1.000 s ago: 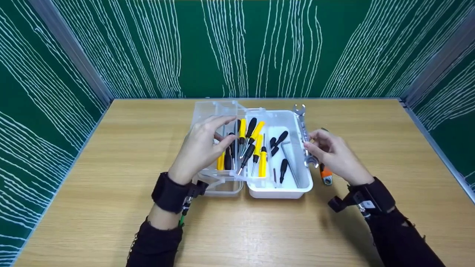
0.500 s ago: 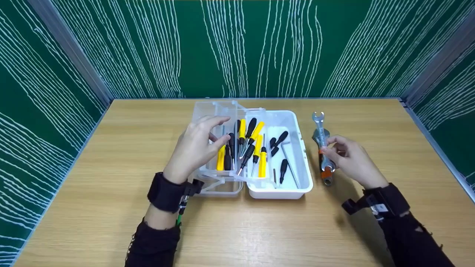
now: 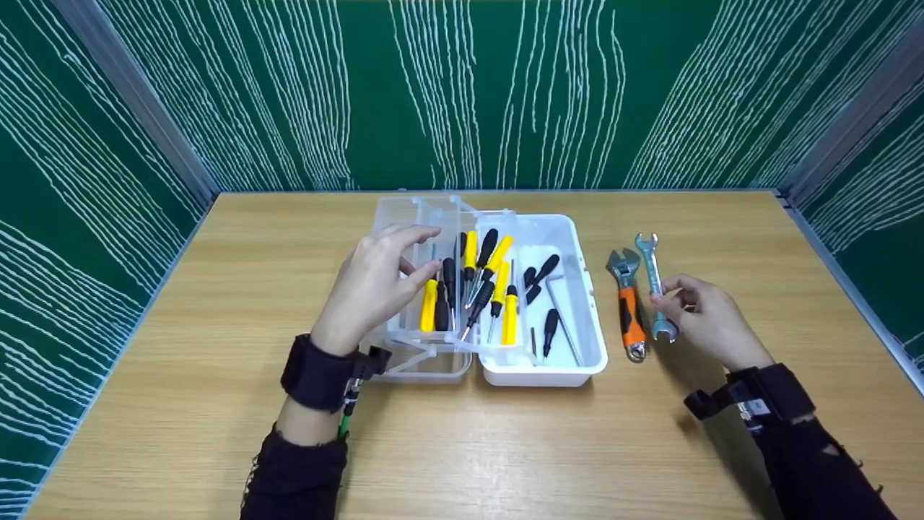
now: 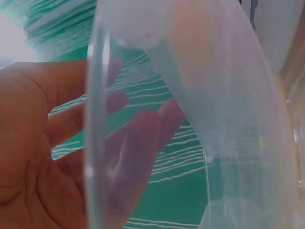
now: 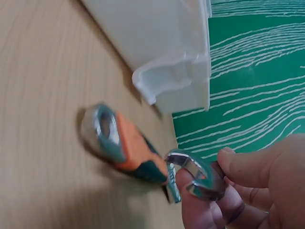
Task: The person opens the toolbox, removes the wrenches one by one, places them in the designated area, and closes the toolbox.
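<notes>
A silver open-ended wrench (image 3: 652, 271) is pinched between the thumb and fingers of my right hand (image 3: 711, 321), to the right of an adjustable wrench (image 3: 630, 310) with an orange and black handle. In the right wrist view the held wrench's near jaw end (image 5: 209, 183) points at the camera. My left hand (image 3: 375, 285) hovers by the clear compartment tray (image 3: 415, 213), its fingers relaxed and apart. Through the clear plastic (image 4: 238, 119) in the left wrist view its fingers show; whether they touch it I cannot tell.
The white toolbox (image 3: 592, 361) stands open, holding several yellow and black screwdrivers (image 3: 510, 318) and a hex key (image 3: 564, 318). Its clear lid (image 3: 426, 372) lies to the left. Green panels with white lines (image 3: 447, 94) enclose the wooden table (image 3: 180, 347).
My right hand has carried the wrench rightward from the box's right rim, past the adjustable wrench, which now shows in full. The left hand has drifted slightly left.
</notes>
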A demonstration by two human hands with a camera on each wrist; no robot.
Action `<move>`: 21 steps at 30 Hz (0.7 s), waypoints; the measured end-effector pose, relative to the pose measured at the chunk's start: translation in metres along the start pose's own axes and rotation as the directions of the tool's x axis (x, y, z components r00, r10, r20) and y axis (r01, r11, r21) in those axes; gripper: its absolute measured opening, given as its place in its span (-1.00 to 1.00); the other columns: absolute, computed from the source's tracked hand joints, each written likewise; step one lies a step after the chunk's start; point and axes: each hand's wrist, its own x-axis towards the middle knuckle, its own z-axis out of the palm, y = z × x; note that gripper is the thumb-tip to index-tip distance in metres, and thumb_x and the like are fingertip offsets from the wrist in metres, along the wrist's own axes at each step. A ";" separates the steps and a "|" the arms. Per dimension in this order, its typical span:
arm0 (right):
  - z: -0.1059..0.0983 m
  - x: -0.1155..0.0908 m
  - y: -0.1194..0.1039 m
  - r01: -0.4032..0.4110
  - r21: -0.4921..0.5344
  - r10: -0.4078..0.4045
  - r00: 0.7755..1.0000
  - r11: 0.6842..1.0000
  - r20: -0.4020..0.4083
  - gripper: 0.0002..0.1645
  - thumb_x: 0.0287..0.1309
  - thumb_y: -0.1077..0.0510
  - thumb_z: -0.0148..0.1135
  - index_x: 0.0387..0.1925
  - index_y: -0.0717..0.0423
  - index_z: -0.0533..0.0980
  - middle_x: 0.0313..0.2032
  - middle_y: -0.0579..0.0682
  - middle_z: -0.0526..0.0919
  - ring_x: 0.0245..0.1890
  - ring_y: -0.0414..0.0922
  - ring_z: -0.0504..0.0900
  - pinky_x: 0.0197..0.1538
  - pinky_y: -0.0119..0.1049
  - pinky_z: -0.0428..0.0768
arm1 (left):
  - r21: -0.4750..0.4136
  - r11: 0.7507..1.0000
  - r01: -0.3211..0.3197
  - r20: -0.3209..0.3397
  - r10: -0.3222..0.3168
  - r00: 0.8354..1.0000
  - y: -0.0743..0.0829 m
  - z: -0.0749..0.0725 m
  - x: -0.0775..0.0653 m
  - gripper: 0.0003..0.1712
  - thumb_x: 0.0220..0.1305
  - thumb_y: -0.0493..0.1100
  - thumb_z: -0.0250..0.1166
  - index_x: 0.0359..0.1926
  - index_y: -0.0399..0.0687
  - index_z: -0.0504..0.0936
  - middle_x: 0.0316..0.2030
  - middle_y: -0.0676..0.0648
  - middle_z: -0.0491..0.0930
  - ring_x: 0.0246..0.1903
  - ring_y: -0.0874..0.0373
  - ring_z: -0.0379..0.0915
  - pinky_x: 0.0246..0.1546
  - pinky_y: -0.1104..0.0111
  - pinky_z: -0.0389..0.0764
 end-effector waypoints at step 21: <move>-0.005 0.012 0.032 -0.097 -0.119 0.099 0.995 0.988 0.011 -0.53 0.64 -0.08 0.11 0.11 0.29 0.53 -0.28 0.10 0.62 -0.36 -0.05 0.51 -0.38 -0.28 0.43 | -0.046 0.998 -0.037 -0.108 0.032 0.994 -0.005 -0.006 0.001 -0.54 0.44 -0.14 0.45 0.31 -0.08 0.69 0.13 -0.22 0.76 -0.36 0.04 0.75 -0.22 0.26 0.84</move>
